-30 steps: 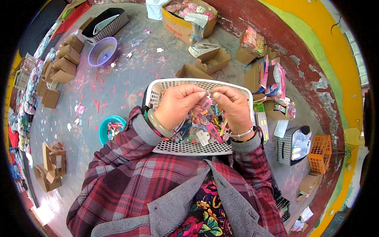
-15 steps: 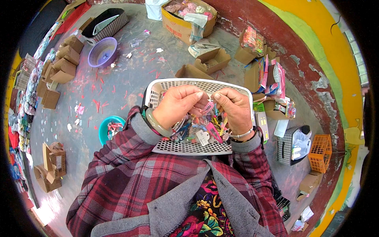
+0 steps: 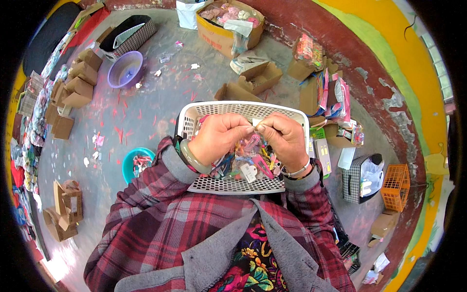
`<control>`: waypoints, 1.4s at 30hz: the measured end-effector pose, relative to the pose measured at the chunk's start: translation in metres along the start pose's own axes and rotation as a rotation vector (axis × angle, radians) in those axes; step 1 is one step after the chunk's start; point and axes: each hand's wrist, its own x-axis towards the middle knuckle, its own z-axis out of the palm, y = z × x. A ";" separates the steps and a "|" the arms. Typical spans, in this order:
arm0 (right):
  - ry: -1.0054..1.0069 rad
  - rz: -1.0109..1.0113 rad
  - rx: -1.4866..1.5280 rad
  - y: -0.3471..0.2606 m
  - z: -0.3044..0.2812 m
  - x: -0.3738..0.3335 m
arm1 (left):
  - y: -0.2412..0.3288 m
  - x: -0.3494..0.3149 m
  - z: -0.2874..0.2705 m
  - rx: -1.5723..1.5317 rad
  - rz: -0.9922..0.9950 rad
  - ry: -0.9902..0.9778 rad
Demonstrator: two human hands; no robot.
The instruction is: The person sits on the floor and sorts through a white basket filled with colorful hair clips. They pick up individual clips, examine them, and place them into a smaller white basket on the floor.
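Both hands are raised over a white perforated plastic basket [image 3: 228,188], their fingertips nearly meeting. My left hand [image 3: 216,138] is closed in a pinch, thumb against forefinger. Opposite it, my right hand [image 3: 284,139] pinches too. A small white piece [image 3: 256,121] shows between the fingertips; its kind is too small to make out. Just below the fingers is a pink hair clip [image 3: 253,142] in clear wrapping; whether it hangs from them I cannot tell. Colourful small hair accessories fill the basket, among them a bright pink clip [image 3: 263,167] and a white tag [image 3: 249,172].
Left of the basket stands a teal basin [image 3: 129,165] with small red and white items. Farther off are a purple basin [image 3: 125,70], cardboard boxes [image 3: 80,92] and a large carton [image 3: 219,39]. An orange crate [image 3: 395,187] and a checked bin [image 3: 351,182] stand at right.
My fingertips have come closer together and the white piece now shows between them. The pink clip sits slightly lower in view. The whole view has shifted a little.
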 end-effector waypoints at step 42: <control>0.414 0.678 0.143 0.238 -0.015 0.021 | 0.006 -0.081 -0.099 1.076 0.435 0.878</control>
